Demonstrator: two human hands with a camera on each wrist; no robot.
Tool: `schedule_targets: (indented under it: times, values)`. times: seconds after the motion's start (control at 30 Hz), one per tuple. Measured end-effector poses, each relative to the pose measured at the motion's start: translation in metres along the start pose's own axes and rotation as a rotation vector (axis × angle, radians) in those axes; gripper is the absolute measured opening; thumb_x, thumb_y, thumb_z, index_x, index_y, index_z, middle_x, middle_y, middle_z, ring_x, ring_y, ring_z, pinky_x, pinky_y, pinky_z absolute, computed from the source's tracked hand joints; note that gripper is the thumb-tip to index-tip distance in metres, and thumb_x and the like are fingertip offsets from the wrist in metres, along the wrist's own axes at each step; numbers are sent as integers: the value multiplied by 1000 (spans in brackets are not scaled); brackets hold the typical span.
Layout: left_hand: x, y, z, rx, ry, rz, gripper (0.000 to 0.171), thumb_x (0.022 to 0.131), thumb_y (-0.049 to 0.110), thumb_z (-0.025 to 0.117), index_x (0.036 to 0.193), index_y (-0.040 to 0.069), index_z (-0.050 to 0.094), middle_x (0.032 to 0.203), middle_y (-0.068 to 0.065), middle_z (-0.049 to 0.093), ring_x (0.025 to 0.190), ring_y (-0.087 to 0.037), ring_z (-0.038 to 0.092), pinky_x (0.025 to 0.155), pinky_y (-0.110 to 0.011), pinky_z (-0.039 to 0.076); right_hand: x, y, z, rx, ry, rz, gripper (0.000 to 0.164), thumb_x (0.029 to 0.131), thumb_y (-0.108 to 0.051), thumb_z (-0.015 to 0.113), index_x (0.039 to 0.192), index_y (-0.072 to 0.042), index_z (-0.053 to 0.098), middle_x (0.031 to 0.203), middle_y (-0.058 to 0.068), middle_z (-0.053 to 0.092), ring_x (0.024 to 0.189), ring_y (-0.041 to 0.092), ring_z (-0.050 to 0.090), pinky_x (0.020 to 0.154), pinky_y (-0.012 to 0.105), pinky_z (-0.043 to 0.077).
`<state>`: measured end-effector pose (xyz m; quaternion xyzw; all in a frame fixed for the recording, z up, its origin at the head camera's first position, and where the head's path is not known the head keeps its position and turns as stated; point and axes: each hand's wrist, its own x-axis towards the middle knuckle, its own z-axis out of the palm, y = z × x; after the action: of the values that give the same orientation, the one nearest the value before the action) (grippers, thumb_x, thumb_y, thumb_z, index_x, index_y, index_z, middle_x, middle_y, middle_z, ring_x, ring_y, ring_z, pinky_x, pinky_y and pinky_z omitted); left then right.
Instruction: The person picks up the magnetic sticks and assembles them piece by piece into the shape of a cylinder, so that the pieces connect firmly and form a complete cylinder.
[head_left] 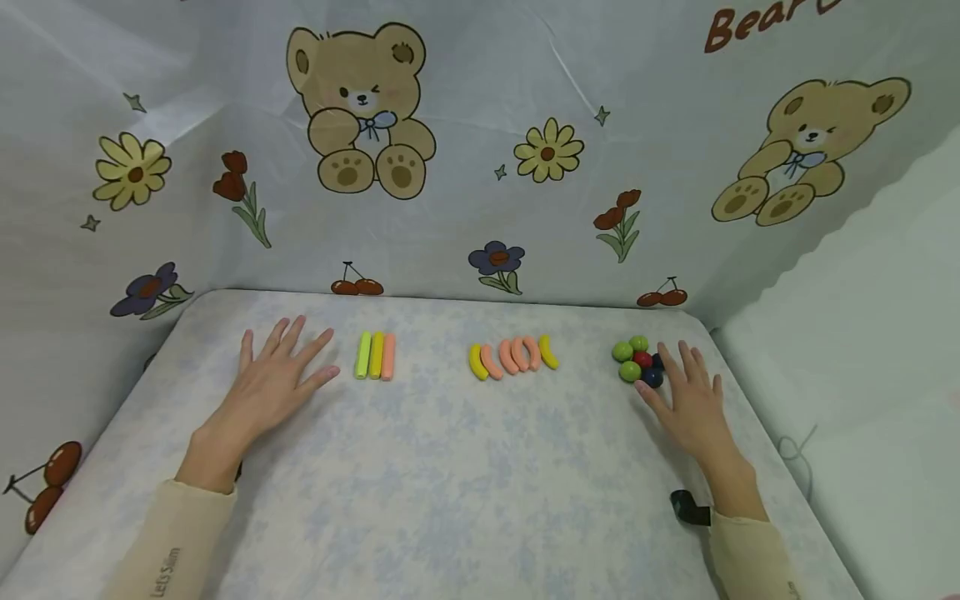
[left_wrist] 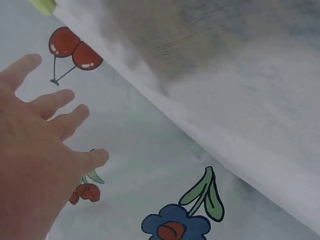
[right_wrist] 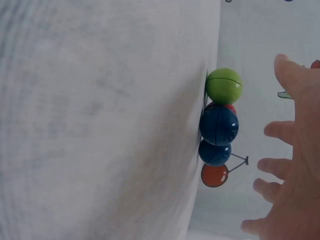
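Note:
With fingers spread, my left hand [head_left: 273, 387] is at the left of the table and holds nothing. Just right of its fingertips lie three short sticks side by side: a green stick [head_left: 363, 355], a yellow stick [head_left: 377, 356] and a pink stick [head_left: 388, 357]. My right hand [head_left: 693, 412], fingers also spread, is beside a cluster of small balls. In it are several green balls [head_left: 629, 372], a red ball [head_left: 642, 359] and two dark blue balls [right_wrist: 219, 125]. The thumb and index fingertips overlap the cluster's right edge in the head view.
Between the hands lies a row of curved pieces, with a yellow one [head_left: 477, 362] at each end and several pink ones [head_left: 508, 357] between. The pale mottled table [head_left: 450, 483] meets a printed bear curtain [head_left: 465, 100] at its back edge. A white cord [head_left: 798, 450] hangs at right.

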<state>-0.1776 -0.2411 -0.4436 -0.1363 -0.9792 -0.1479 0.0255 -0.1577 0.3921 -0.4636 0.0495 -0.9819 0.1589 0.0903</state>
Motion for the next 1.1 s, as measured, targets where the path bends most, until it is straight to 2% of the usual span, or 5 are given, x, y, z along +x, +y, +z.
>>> schedule_targets:
  times: [0.2,0.47,0.67,0.8,1.1]
  values:
    - [7,2,4,11,24,19,72,106,62,48,165,21,38,171,-29,21,158,-52,14,118,-80,-5,4,-2,-3,18,10,-44,80,105,-40,65,165,-4,27,166,38,21,151,62,20,111,85,18]
    - [25,27,-1,7,-13,34,70,108,59,47,165,22,36,173,-26,18,160,-49,10,119,-78,-5,28,-13,-7,29,-56,-4,73,100,-20,72,160,0,36,163,37,28,147,59,29,112,76,31]
    - [54,68,12,-12,-55,102,70,107,62,46,165,24,37,175,-21,17,163,-43,8,124,-73,-3,25,-11,-5,33,-34,15,57,98,-10,72,148,7,51,150,37,44,140,56,40,113,72,34]
    - [69,102,25,-10,-87,178,67,108,59,47,163,21,42,171,-23,28,160,-44,22,125,-70,9,17,-9,-5,53,-35,23,50,98,-10,70,143,6,56,144,38,49,134,57,44,110,73,36]
    - [79,163,58,-122,-240,288,61,109,50,52,160,18,47,163,-19,45,154,-41,37,122,-62,31,-1,-6,3,85,15,-2,33,97,-2,74,129,3,68,126,33,67,102,47,71,85,57,59]
